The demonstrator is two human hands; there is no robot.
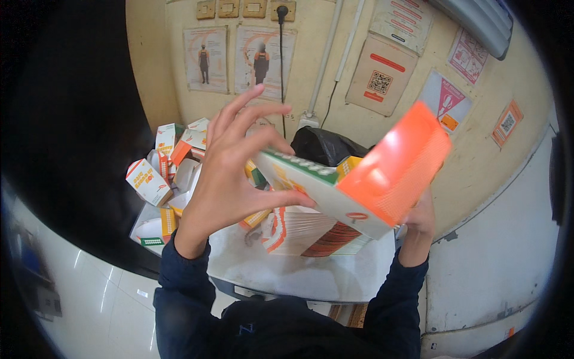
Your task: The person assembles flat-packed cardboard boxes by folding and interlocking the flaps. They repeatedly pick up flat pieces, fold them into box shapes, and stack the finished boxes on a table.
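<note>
A white carton box [323,194] with green and yellow sides and a wide orange flap is held up, tilted, above the table. My right hand [421,215] grips it from behind at the right end; most of its fingers are hidden by the carton. At the other end, my left hand [236,158] has its fingers spread, the thumb lying along the carton's side. Beneath it, on the table, sits a stack of flat printed carton blanks [317,233], partly covered by the raised carton.
Several formed cartons [148,181] are heaped at the table's left. A black bag [326,146] lies at the back against the wall. The white table [251,263] has a rounded front edge close to my body. A black cable [282,72] hangs from a wall socket.
</note>
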